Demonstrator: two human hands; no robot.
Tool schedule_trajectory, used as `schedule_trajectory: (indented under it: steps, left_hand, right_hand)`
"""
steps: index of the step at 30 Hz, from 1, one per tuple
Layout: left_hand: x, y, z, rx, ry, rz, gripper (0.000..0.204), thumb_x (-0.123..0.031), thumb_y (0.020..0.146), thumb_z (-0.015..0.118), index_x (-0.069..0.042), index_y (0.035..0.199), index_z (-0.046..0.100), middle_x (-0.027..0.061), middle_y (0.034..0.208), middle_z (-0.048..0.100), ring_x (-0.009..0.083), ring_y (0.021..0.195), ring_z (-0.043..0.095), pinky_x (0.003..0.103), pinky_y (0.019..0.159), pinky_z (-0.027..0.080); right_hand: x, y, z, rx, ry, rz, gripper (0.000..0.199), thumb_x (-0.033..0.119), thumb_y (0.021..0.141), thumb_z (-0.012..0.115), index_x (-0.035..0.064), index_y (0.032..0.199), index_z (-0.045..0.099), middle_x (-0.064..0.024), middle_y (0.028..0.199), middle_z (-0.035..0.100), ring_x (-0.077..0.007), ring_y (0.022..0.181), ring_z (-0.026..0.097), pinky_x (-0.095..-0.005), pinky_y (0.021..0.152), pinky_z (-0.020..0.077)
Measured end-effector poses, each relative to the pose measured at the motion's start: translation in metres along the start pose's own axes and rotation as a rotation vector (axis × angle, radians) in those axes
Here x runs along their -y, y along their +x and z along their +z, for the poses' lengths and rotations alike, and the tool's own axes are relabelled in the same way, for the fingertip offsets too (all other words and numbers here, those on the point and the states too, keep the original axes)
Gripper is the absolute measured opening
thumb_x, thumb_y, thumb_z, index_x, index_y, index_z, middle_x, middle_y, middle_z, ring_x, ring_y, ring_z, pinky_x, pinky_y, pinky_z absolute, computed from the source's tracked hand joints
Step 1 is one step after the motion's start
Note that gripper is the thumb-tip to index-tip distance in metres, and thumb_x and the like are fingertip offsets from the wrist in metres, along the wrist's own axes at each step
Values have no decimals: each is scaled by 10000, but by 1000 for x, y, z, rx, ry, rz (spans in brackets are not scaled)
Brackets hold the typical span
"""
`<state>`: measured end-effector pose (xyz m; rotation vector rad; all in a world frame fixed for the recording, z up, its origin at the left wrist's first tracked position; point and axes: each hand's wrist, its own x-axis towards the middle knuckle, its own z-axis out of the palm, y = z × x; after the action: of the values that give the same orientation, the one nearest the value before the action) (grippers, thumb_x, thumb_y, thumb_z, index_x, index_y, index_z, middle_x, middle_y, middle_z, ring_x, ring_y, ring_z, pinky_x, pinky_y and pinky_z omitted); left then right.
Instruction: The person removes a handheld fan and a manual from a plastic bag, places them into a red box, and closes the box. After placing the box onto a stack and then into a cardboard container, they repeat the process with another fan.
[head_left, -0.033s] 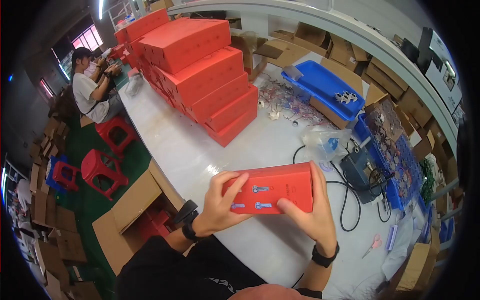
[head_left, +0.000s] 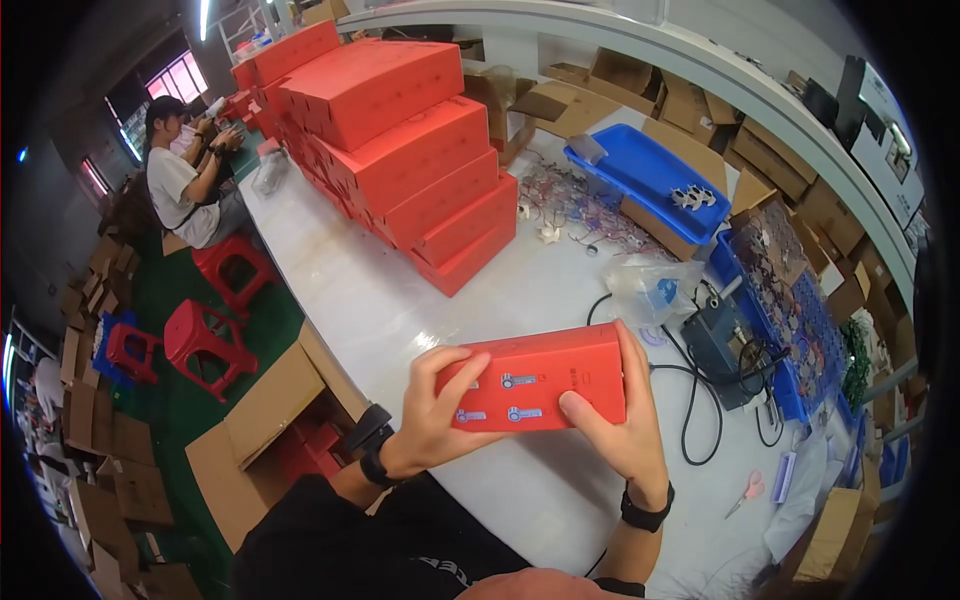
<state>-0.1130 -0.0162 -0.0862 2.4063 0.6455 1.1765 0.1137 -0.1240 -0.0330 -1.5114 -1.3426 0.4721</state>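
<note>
Beside table (head_left: 350, 290), carton (head_left: 262, 385) holds boxes (head_left: 312, 448); fingers (head_left: 592, 416), red box (head_left: 545, 390).

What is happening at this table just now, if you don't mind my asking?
The left hand grips one end of a red box and the right hand the other, over a white table. A stack of red boxes stands farther along it, with a blue tray to the right. An open carton left of the table holds red packages. A seated co-worker is farther off.
</note>
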Motion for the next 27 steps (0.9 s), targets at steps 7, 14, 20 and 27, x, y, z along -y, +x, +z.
schedule_trajectory:
  steps: [7, 14, 20, 27]
  left_hand:
    - [-10, -16, -62, -59, -941, -682, 874, -338, 717, 877, -2, 1410, 464, 128, 1386, 479, 245, 1262, 514, 359, 1095, 382]
    - [29, -42, -177, -218, -486, -163, 771, -483, 767, 825, -5, 1290, 520, 142, 1293, 556, 216, 1242, 532, 374, 1073, 408]
    - [56, 77, -251, -769, -219, 25, 512, -318, 962, 648, 2, 1334, 503, 76, 1293, 586, 188, 1173, 589, 292, 970, 481]
    - [205, 278, -336, -784, -26, 113, 573, -273, 874, 798, 25, 1298, 552, 166, 1239, 620, 207, 1151, 591, 298, 974, 480]
  right_hand:
    - [-15, 1, 22, 97, 495, -134, 1007, 287, 778, 839, -40, 1540, 267, -217, 1555, 296, -328, 1388, 411, -421, 1142, 354]
    - [1, -7, 59, 231, 306, -344, 994, 314, 798, 829, -17, 1548, 268, -221, 1508, 355, -325, 1328, 466, -422, 1115, 380]
    - [-56, -25, 121, 379, -235, -265, 712, 325, 885, 730, 15, 1454, 434, -214, 1384, 479, -358, 1198, 525, -458, 1037, 415]
    - [-71, -39, 152, 241, -519, -480, 446, 258, 876, 706, 42, 1250, 596, -160, 1292, 547, -308, 1114, 546, -419, 939, 422]
